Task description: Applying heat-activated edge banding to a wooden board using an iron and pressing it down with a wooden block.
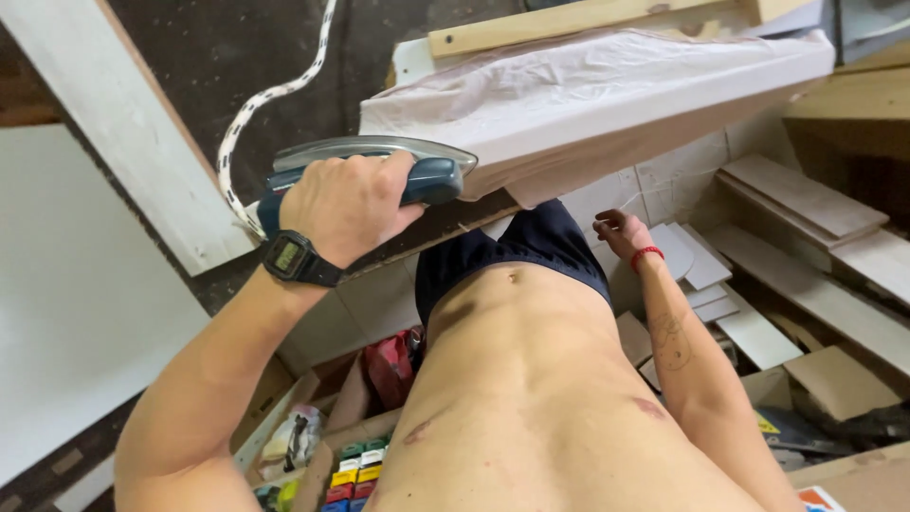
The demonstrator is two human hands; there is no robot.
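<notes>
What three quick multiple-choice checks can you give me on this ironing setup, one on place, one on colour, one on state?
1. Where is the iron?
A. On the floor
B. At the edge of the cloth-covered board
C. In a cardboard box

2. What colour is the band on the right wrist?
A. Red
B. Green
C. White

3. What is the left hand doing?
A. Hanging open and free
B. Resting flat on the cloth
C. Closed around the iron's handle

Answers: 1 B, the iron's soleplate meets the board's near edge. 2 A, a red band circles the wrist below the right hand. 3 C, fingers wrap the dark blue handle.
</notes>
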